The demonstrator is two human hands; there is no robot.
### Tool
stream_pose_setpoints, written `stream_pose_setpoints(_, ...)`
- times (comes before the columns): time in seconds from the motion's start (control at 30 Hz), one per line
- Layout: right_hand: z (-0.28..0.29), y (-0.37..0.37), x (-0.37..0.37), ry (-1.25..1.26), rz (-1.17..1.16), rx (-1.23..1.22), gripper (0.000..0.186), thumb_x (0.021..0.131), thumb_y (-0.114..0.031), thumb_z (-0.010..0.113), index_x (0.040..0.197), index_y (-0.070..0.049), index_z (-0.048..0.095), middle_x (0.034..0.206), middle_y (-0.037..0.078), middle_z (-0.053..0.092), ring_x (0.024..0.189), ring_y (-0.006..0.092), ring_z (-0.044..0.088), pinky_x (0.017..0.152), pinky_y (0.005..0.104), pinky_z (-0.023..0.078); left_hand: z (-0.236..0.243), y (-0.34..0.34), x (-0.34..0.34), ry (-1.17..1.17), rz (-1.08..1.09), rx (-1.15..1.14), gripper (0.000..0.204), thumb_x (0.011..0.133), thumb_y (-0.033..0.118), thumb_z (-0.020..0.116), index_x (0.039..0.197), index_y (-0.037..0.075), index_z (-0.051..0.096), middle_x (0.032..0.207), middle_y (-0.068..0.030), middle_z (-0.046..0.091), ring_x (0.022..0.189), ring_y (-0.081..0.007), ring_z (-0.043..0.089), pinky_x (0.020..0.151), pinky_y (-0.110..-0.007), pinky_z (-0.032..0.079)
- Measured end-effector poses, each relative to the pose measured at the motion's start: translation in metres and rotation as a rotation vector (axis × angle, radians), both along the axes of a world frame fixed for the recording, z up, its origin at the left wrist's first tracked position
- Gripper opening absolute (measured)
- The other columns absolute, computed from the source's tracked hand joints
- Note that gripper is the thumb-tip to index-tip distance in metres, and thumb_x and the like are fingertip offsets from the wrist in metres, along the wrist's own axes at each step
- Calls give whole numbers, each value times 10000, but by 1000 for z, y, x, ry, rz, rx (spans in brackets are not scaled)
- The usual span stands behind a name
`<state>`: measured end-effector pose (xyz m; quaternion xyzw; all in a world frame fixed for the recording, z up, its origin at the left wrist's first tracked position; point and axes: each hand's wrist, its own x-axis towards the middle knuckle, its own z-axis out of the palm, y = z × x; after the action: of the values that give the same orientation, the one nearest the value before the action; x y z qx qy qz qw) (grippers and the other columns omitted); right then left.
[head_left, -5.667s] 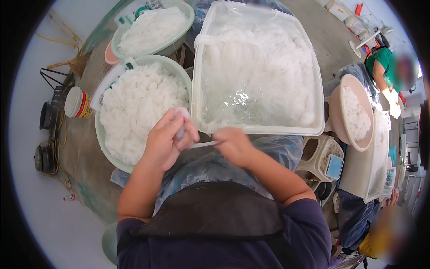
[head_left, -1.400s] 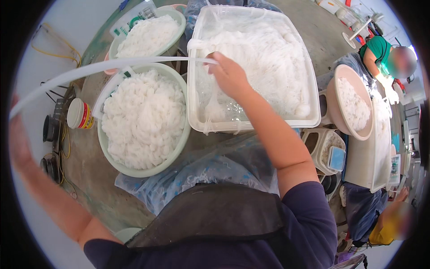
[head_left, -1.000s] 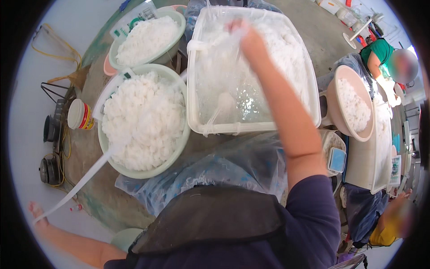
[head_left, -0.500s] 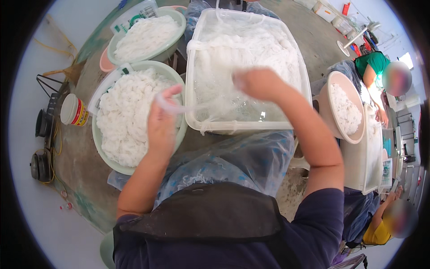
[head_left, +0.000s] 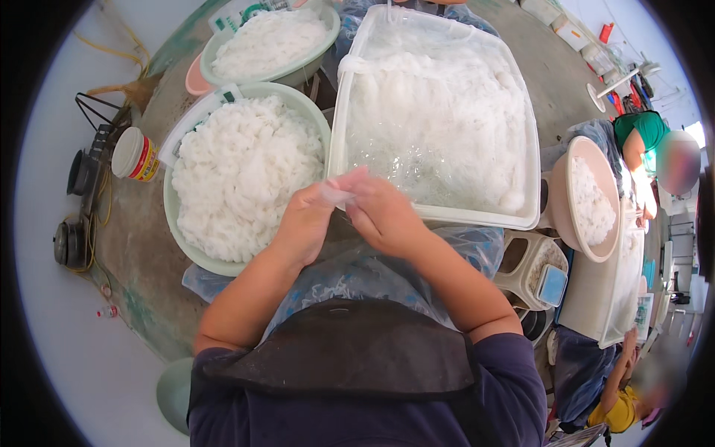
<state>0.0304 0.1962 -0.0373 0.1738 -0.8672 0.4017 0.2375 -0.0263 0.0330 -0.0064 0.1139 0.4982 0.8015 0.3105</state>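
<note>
My left hand [head_left: 307, 223] and my right hand [head_left: 389, 216] meet at the tray's near left corner, above my lap. Both are closed on a small bunch of wet white strands [head_left: 337, 195], mostly covered by the fingers. The fingertips are smeared by motion. Just beyond them stands a white plastic tray [head_left: 477, 216] of water, with a mass of loose white strands [head_left: 439, 97] soaking in it. Left of my hands, a pale green basin [head_left: 173, 205] is heaped with small white bundles [head_left: 242, 171].
Another green basin [head_left: 294, 71] of white strands stands at the far left. A white bucket [head_left: 134, 153] sits by the wall. On the right are a stool [head_left: 525, 272], a pink basin [head_left: 577, 186] and two co-workers, one in a green shirt [head_left: 642, 128], one in a yellow shirt [head_left: 618, 413].
My right hand has come from over the tray down to my left hand. The strand stretched from my left hand is now gathered between both hands. The whole view has shifted slightly.
</note>
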Motion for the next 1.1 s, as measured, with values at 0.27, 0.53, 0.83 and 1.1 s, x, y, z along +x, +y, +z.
stream_pose_setpoints(0.27,18,21,0,-329,128,174,168,820,-153,562,776,8,573,808,165,544,811,364,523,736,454,432,-2,-13,-17,1363,-87,-651,136,853,170,684,882,46,735,1011,-63,720,1043,-218,664,1160,-501,230)
stream_pose_setpoints(0.53,31,10,5,-151,-67,113,187,817,-178,612,869,2,599,910,167,559,885,372,533,785,431,448,-4,-11,-3,749,-19,-256,277,893,281,661,1043,58,727,1133,-76,698,1322,-330,461,1177,-496,138)
stream_pose_setpoints(0.83,42,0,0,-268,285,-156,191,840,-194,568,799,-7,577,865,164,568,842,353,530,762,442,455,40,-29,-25,1079,-133,-250,251,826,243,692,1047,127,725,909,-16,681,1140,-275,617,1158,-540,192)
stream_pose_setpoints(1.1,40,21,3,-330,170,3,196,789,-207,596,747,-18,570,794,136,570,807,333,546,745,436,463,28,-16,-14,1450,31,-607,64,826,107,658,842,77,604,1072,-73,668,1136,-258,623,1073,-522,370)
